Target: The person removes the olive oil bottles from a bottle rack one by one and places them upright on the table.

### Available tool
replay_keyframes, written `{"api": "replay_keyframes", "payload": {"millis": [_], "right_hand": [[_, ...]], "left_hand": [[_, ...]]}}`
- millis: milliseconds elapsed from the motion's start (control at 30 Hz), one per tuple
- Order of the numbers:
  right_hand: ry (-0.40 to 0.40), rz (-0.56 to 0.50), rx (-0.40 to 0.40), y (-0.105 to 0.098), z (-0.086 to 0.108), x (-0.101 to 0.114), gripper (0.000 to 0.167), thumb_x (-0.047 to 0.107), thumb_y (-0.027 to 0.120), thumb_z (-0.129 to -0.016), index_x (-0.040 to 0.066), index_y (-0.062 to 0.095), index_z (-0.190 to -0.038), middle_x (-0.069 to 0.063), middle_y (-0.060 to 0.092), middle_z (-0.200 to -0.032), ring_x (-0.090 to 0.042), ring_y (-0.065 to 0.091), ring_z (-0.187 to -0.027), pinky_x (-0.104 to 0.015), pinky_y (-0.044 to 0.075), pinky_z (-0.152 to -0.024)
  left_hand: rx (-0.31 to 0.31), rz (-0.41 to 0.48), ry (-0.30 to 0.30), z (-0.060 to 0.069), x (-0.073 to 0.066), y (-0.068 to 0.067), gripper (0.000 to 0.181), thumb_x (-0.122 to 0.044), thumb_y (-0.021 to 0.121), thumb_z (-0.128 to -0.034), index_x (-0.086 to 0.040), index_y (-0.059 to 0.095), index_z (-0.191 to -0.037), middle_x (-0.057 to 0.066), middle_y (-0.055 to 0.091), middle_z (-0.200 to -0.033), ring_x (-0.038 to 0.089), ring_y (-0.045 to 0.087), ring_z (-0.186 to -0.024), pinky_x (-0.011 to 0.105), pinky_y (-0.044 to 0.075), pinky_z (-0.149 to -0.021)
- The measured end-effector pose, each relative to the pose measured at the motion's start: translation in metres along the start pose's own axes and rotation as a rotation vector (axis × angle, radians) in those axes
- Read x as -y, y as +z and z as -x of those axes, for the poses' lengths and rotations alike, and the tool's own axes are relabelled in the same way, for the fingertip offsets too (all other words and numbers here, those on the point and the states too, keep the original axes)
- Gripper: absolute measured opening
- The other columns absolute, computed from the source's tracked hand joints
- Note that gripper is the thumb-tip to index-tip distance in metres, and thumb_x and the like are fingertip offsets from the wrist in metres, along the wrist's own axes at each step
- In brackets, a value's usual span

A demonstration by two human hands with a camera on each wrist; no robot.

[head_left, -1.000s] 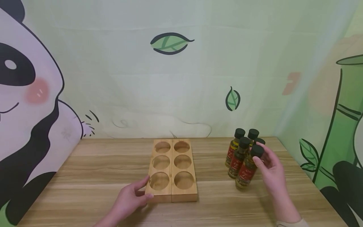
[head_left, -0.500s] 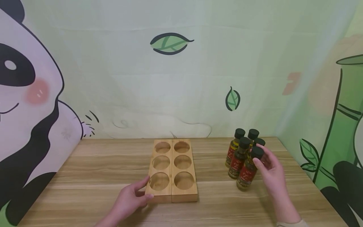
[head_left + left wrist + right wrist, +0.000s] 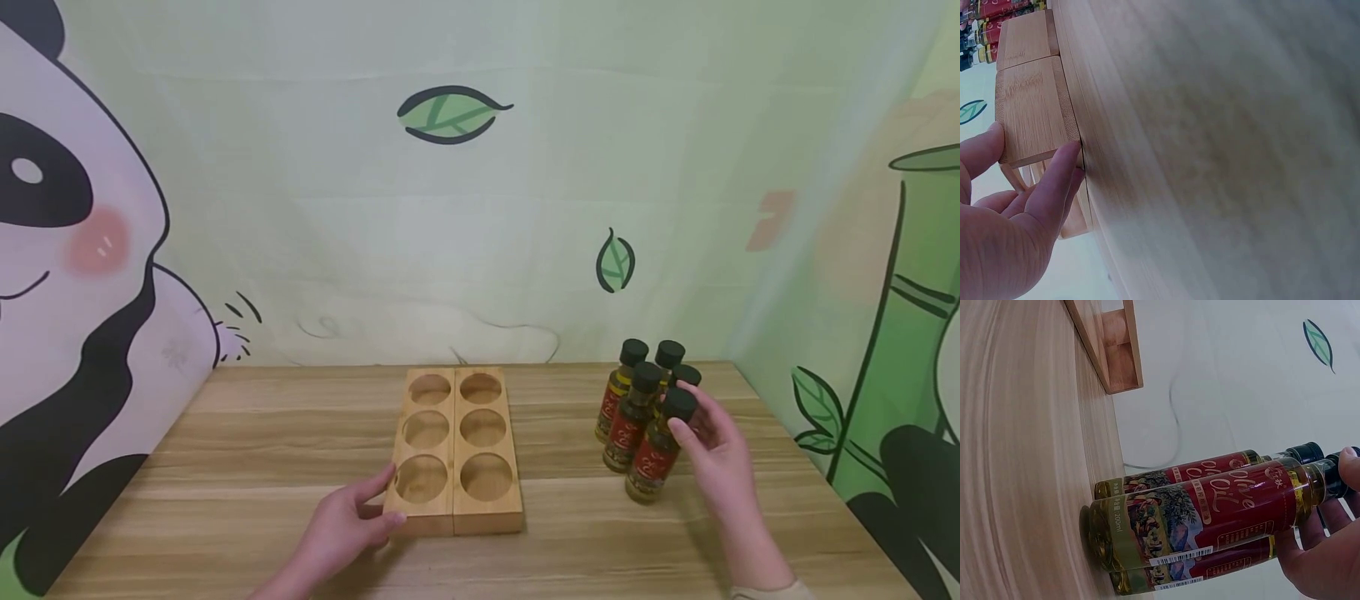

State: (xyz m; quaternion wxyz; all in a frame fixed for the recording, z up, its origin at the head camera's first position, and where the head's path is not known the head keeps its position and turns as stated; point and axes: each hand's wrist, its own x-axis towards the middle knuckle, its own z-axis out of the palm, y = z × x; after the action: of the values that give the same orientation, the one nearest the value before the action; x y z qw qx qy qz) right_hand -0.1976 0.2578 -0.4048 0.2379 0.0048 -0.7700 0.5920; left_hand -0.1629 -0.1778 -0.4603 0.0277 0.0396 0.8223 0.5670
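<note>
Two wooden holder blocks (image 3: pixel 453 522) stand side by side on the table, each with three round wells with nothing in them. My left hand (image 3: pixel 341 521) grips the near left corner of the left block; in the left wrist view thumb and fingers lie on opposite sides of its end. To the right stands a cluster of several small olive oil bottles (image 3: pixel 624 435) with black caps and red labels. My right hand (image 3: pixel 723 458) pinches the front olive oil bottle (image 3: pixel 1229 515) at its cap and neck. That bottle is close to upright, its base at the tabletop.
The wood-grain table (image 3: pixel 300 433) ends at a printed cloth backdrop (image 3: pixel 322 208) with a panda and leaves. The other bottles stand close behind and left of the held one. Bare tabletop lies between the holder and the bottles.
The front olive oil bottle has shifted slightly toward me and to the right at its base, its cap dropping a little. The left hand and the holder have stayed still.
</note>
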Motion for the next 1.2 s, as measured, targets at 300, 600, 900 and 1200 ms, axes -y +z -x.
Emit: {"api": "replay_keyframes", "payload": {"millis": [300,600,900,1200], "right_hand": [[0.008,0.006,0.011,-0.001,0.002,-0.001,0.046,0.002,0.063,-0.096,0.004,0.053,-0.141,0.024,0.059,-0.112,0.001,0.056,-0.105,-0.009,0.044,-0.087],[0.016,0.027,0.019,-0.001,0.002,-0.002,0.047,0.006,0.064,-0.097,0.005,0.052,-0.142,0.025,0.059,-0.109,0.001,0.056,-0.104,-0.01,0.044,-0.087],[0.003,0.033,0.02,-0.004,-0.001,-0.003,0.046,0.004,0.066,-0.095,0.002,0.053,-0.14,0.024,0.06,-0.104,0.001,0.056,-0.098,-0.009,0.044,-0.084],[-0.076,0.117,0.041,-0.012,-0.002,0.001,0.043,0.008,0.065,-0.097,0.002,0.054,-0.139,0.021,0.057,-0.104,0.002,0.055,-0.096,-0.007,0.043,-0.085]], "left_hand": [[-0.001,0.004,-0.009,0.001,-0.002,0.001,0.07,-0.009,0.083,-0.0797,-0.003,0.051,-0.142,0.022,0.051,-0.142,0.026,0.07,-0.095,0.029,0.06,-0.063],[-0.004,0.004,-0.014,0.001,-0.004,0.001,0.07,-0.01,0.083,-0.0796,-0.003,0.052,-0.142,0.022,0.051,-0.141,0.025,0.07,-0.094,0.029,0.059,-0.062],[0.014,0.025,0.001,0.0,-0.003,0.001,0.071,-0.011,0.083,-0.0806,0.0,0.05,-0.142,0.022,0.05,-0.142,0.026,0.071,-0.094,0.03,0.06,-0.064],[0.016,0.031,0.009,0.001,-0.001,0.0,0.071,-0.01,0.082,-0.0807,0.001,0.049,-0.143,0.023,0.049,-0.142,0.026,0.071,-0.094,0.029,0.06,-0.064]]}}
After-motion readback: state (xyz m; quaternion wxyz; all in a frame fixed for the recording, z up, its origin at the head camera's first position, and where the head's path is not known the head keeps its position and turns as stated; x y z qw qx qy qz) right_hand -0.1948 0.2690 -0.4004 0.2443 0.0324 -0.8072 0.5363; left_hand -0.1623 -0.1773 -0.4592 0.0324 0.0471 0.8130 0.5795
